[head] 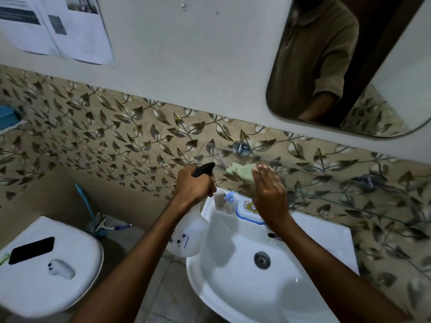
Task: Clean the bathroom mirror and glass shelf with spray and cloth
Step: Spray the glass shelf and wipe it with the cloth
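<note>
The print on the wall papers [70, 31] is too blurred to read.

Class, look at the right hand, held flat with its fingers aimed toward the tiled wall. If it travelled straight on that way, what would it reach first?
Most likely the green cloth lying on the glass shelf, just beyond the right hand's fingertips. Depth is hard to judge in this view.

Leaf-patterned tile wall [116, 141] beneath plain plaster [186, 66]; white basin [245, 287] right, closed toilet lid [46, 276] left, tiled floor [168, 287] between.
</note>
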